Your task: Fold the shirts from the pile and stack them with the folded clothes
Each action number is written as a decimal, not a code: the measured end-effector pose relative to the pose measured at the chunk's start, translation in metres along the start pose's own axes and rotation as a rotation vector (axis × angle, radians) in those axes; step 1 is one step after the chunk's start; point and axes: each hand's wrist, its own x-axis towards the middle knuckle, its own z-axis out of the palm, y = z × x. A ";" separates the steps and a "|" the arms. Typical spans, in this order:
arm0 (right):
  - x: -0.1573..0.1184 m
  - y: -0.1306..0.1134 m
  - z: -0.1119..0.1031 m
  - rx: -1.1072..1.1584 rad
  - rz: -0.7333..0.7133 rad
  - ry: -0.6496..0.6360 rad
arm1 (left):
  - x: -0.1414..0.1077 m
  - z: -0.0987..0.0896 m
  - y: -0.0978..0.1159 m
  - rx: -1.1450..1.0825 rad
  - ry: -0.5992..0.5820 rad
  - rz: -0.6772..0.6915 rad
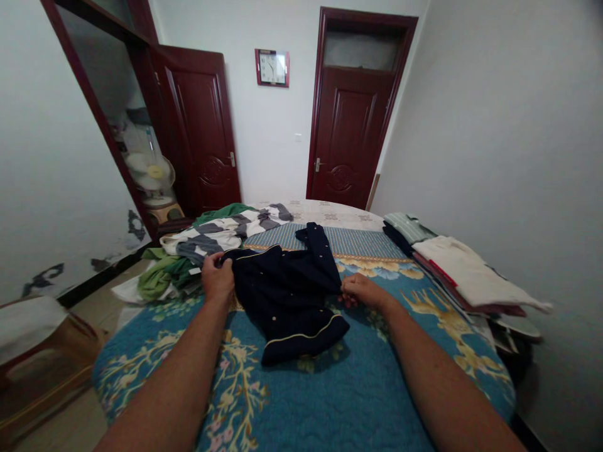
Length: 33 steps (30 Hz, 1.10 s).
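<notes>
A dark navy garment (282, 282) with small light dots and cream piping lies partly bunched on the table, a sleeve-like part stretching away at its far side. At its left end, my left hand (218, 276) pinches the cloth. My right hand (362, 291) is closed on the garment's right edge, fingers pressed together. The near piped edge hangs slightly lifted over the blue floral quilted cloth (330, 402). Whether it is a shirt or another piece of clothing, I cannot tell for sure.
Loose clothes in green, white and grey (226, 232) are heaped at the far left. Folded clothes (471, 270) are stacked at the right edge of the table. A stool (42, 351) stands at the left, and a fan (151, 172) is beyond the open doorway.
</notes>
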 end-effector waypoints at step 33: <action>-0.011 -0.028 0.009 -0.138 -0.208 -0.005 | -0.022 -0.043 0.045 0.326 -0.804 0.226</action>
